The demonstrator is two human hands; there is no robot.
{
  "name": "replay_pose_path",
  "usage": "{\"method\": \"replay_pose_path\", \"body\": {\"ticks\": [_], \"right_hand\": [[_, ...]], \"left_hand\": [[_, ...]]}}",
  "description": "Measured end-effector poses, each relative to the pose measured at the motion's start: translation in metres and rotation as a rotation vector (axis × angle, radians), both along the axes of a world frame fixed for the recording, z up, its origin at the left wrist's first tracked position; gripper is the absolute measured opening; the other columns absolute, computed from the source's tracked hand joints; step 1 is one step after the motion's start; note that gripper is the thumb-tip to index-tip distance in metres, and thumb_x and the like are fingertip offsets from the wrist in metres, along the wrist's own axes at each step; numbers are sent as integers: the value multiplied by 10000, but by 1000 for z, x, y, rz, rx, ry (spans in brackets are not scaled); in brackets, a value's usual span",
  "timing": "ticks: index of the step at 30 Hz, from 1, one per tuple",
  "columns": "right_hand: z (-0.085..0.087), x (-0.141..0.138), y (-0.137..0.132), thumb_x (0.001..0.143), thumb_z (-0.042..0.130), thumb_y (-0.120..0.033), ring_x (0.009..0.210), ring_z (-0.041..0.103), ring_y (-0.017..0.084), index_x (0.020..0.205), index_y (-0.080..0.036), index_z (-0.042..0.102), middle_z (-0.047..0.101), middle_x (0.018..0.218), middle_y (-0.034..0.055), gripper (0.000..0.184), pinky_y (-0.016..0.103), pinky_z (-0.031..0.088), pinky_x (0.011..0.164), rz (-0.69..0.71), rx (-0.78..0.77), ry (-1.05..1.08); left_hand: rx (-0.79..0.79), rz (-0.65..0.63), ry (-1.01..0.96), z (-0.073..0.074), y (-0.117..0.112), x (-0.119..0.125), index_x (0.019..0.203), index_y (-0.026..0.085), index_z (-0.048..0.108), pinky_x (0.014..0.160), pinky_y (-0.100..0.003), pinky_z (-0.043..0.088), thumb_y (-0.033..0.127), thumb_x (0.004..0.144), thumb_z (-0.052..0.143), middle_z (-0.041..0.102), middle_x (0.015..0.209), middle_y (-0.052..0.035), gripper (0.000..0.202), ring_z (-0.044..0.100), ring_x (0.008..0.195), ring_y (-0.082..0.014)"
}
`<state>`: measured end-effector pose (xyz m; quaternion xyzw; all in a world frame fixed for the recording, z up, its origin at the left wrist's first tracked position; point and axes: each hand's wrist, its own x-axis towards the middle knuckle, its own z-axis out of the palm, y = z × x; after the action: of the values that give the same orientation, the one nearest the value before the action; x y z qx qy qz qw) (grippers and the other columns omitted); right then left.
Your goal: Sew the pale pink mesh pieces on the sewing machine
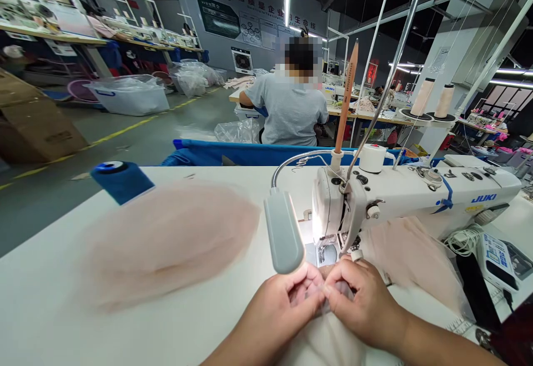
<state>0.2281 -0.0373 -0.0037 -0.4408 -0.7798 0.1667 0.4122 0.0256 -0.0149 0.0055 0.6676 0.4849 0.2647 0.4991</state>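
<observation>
Pinched in left hand [293, 295] and right hand [361, 295], close together just in front of the machine [410, 188]: cloth [328, 339], pale cream, thin-looking, bunched at the grip; lower down, smoother, with soft folds.

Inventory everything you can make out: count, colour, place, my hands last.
Table: one, white, foreground.
JUKI sewing machine: one, white, table's right.
Gooseneck lamp: one, grey, machine's left end.
Pencil: one, brown, upright atop machine.
Thread cones: two, pale pink, beyond machine, right.
Thread spool: one, blue, table's far-left edge.
Left fabric: one, pink, blurred, on table.
Right fabric: one visible stretch, pale pink, under machine arm.
Held fabric: one, pale, bottom centre.
Person: one, grey shirt, beyond table.
Plastic tub: one, clear, floor left.
Air cooler: one, white-framed, far wall.
Background workstations: several, mostly white, uncountable.
Left hand: one, bare, pinching held fabric.
Right hand: one, bare, pinching held fabric.
</observation>
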Motion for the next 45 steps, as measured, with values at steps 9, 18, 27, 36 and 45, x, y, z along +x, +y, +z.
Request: {"method": "replay_pose_path", "body": {"ticks": [9,18,27,36,45], "right_hand": [[-9,-7,8,847,638,-99,639,564,163,763,-243,489,606,681,-46,223,276,386,648,-153,-94,-173],[-17,-1,13,922,660,-81,835,662,221,966,-241,663,727,929,23,166,306,462,745,-188,27,-297],[-18,10,15,938,647,-39,972,640,255,954,-237,749,742,1043,69,222,324,510,791,-83,121,-363],[-14,7,19,988,599,-84,922,665,261,991,-233,773,751,1012,86,228,341,544,788,-152,219,-370],[-13,8,20,936,629,-56,969,683,276,1031,-219,784,754,1074,106,244,361,575,816,-143,184,-384]], "left_hand": [[595,-2,286,-18,11,-3,691,238,570,671,-347,447,409,985,525,675,746,-33,343,623,710,-246],[1136,-159,277,-23,11,-5,892,229,695,673,-313,468,90,1100,436,760,874,-11,360,681,737,-197],[1110,-140,303,-30,13,-10,872,221,693,713,-342,537,111,1091,435,797,963,-42,356,729,789,-226],[1144,-116,372,-19,17,-10,963,205,792,771,-388,622,176,1087,471,844,1025,-78,346,769,853,-268],[1090,-115,397,-27,19,-11,986,222,777,837,-442,592,196,1056,512,854,1134,-87,276,768,941,-315]]}}
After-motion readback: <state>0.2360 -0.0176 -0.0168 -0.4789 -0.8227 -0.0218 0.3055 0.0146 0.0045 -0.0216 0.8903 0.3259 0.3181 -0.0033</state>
